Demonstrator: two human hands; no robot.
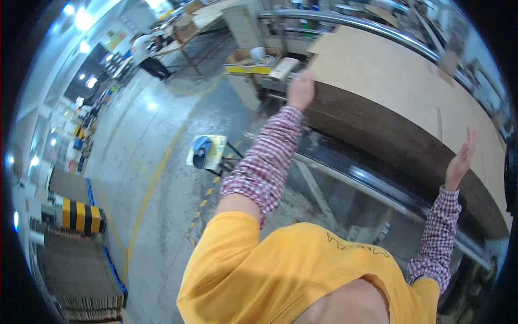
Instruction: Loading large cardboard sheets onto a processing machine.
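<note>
A tall stack of brown cardboard sheets [377, 70] lies on the machine in front of me, its layered near side dark. My left hand [301, 92] is at the stack's left end, the palm side turned to the sheets and the fingers foreshortened. It seems to touch the corner, though the contact is partly hidden. My right hand [461, 162] is by the near edge of the stack, toward its right part, with fingers stretched out and nothing gripped. Both forearms wear checked sleeve covers.
A metal rail [356, 24] runs behind the stack. Left of it stands a yellow-edged box [248, 67] with a white roll. A small stool [208, 151] holds a blue and dark item. Cardboard piles [75, 264] and a striped barrier [81, 216] stand far left. Another person [144, 54] works at the back.
</note>
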